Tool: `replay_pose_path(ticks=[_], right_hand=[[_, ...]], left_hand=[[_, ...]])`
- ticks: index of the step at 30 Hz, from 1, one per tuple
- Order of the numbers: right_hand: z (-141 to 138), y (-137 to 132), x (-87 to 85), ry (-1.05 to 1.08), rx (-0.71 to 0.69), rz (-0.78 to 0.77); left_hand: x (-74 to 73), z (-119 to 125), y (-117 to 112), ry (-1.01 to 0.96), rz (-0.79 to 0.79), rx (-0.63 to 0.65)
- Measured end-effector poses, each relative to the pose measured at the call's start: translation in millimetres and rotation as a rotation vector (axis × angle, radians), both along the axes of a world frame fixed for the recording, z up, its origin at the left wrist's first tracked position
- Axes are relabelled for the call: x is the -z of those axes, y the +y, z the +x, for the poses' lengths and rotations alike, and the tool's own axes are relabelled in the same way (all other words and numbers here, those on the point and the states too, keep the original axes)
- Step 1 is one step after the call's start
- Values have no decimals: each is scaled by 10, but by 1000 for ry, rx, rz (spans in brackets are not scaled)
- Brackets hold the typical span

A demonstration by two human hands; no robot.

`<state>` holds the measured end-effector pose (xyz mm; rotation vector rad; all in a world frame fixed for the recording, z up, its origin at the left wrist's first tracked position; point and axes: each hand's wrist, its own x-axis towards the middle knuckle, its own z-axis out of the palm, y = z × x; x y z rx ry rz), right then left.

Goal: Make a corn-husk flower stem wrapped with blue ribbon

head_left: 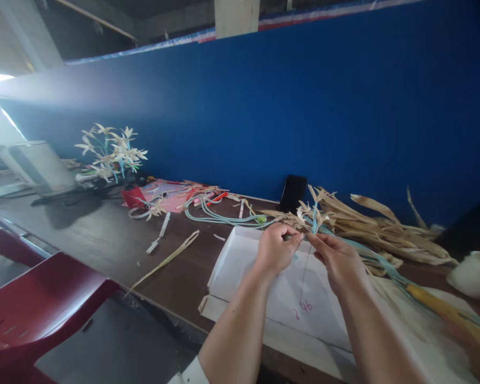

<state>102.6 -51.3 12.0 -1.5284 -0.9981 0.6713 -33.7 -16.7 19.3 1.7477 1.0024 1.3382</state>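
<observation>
Above a white box, my right hand pinches the stem of a handmade flower with pale, dry petals. Light blue wrapping covers the upper stem, and a thin bare wire hangs below the fingers. Just left of the stem, my left hand is closed in a pinch; what its fingertips hold is too small to make out. A light blue strip runs off to the right from behind my right hand. The open box has red handwritten marks on its inside.
Dry husks lie heaped to the right, near a dark phone leaning on the blue partition. Pale blue cords and paper scraps lie left. Beyond stand finished flowers in a red pot. A red chair is at lower left.
</observation>
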Motion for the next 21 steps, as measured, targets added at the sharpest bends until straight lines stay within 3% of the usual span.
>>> replay_pose_path(ticks=[14,21], right_hand=[[-70,-22,-77,239,21,23],[-49,-1,-49,328,-46,23]], left_hand=[[-25,-38,2,-20,-63,6],[-44,-29,-16,-104,-130,68]])
